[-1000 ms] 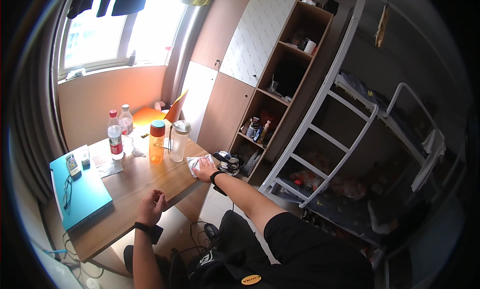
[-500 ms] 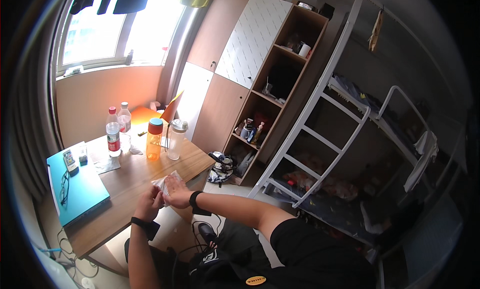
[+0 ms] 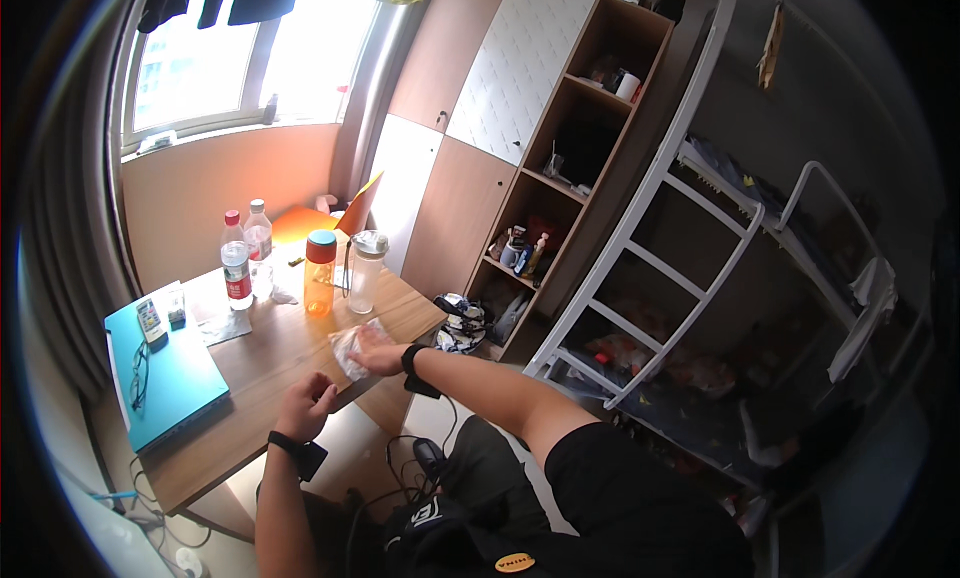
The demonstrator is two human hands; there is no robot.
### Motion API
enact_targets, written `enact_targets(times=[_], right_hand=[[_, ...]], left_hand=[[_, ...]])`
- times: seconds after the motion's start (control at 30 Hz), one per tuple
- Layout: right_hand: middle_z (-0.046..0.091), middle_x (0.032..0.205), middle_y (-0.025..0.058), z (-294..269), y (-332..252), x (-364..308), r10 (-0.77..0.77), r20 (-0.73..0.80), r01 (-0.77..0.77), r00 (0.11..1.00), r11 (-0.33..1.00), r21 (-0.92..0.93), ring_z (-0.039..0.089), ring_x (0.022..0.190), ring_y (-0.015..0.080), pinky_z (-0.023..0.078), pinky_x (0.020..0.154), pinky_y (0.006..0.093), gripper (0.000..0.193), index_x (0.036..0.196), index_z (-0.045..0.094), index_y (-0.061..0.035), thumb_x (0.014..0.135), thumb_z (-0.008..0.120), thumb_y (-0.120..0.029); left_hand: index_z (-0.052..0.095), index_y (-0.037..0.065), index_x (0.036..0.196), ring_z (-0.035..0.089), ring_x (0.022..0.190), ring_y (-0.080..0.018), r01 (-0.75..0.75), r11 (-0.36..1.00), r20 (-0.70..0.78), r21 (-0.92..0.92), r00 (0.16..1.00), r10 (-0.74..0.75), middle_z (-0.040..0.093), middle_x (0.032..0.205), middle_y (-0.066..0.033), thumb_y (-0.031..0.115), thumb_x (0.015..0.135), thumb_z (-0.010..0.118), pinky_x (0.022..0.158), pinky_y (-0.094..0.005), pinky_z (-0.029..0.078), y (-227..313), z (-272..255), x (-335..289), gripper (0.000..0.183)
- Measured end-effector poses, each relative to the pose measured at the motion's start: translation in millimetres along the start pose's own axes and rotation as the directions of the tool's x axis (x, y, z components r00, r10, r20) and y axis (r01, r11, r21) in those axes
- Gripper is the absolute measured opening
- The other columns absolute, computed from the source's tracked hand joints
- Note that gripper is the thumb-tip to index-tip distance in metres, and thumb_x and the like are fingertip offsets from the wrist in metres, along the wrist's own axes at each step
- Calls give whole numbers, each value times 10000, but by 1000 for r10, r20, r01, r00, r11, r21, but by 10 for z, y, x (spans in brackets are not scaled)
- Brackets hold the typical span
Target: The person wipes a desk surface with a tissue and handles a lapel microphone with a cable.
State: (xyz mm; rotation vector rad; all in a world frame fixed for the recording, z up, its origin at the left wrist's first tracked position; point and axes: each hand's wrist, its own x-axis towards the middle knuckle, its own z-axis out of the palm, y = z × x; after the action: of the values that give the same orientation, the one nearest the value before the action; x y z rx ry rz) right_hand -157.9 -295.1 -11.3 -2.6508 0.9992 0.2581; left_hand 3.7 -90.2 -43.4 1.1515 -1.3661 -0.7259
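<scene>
A crumpled whitish cloth [image 3: 346, 354] lies near the front right edge of the wooden table [image 3: 265, 378]; whether it is fabric or paper is hard to tell. My right hand [image 3: 377, 355] is on top of it, fingers over the cloth and pressing it to the tabletop. To its left, my left hand [image 3: 306, 408] hovers over the table's front edge, apart from the cloth. Its fingers are curled in, with nothing visible in them. Past the cloth stand an orange bottle [image 3: 319, 278] with a blue-topped lid and a clear drinking bottle [image 3: 366, 278].
Two plastic water bottles [image 3: 237, 276] stand farther back. At left lies a turquoise folder-like flat thing [image 3: 165, 383] with glasses [image 3: 139, 376] and a remote control [image 3: 152, 322]. An orange chair [image 3: 358, 206] is behind the table. A shelf cabinet and a bunk-bed ladder [image 3: 655, 298] rise at right.
My left hand has come off the cloth and is now apart from it. My right hand has moved slightly away to the right with the cloth. The whole view has shifted a little.
</scene>
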Motion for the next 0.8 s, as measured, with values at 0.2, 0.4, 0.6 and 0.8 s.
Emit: enact_targets(times=[0.2,0.4,0.6,0.8], right_hand=[[5,1655,211,-10,529,46,265,-93,-267,960,964,-11,-12,1540,334,44,1240,433,971,1564,44,41,964,325,-668],[96,1646,201,-78,1006,261,368,-130,-369,921,929,17,92,1526,360,127,1225,491,1012,1558,118,32,914,397,-697],[55,1662,177,-248,1342,481,401,-177,-408,899,913,-2,60,1539,325,99,1228,481,1007,1578,99,-12,917,362,-725],[1,1661,196,-297,1424,666,347,-105,-350,932,937,-10,20,1540,339,41,1233,459,1016,1585,75,-21,916,323,-745]], left_hand=[[590,-9,884,620,639,-133,35,998,-39,-45,999,-37,635,698,-61,84,944,613,607,-279,501,55,-99,-207,113],[603,-17,904,621,627,-139,45,993,-50,105,998,-40,642,709,-83,74,940,612,591,-273,492,315,-8,-266,98],[614,-19,915,597,632,-93,57,997,-34,61,998,-55,637,714,-52,51,946,609,577,-227,455,323,27,-194,77],[608,-37,907,605,654,-87,50,998,-102,24,994,-48,628,711,-40,26,940,615,608,-220,475,352,42,-161,71]])
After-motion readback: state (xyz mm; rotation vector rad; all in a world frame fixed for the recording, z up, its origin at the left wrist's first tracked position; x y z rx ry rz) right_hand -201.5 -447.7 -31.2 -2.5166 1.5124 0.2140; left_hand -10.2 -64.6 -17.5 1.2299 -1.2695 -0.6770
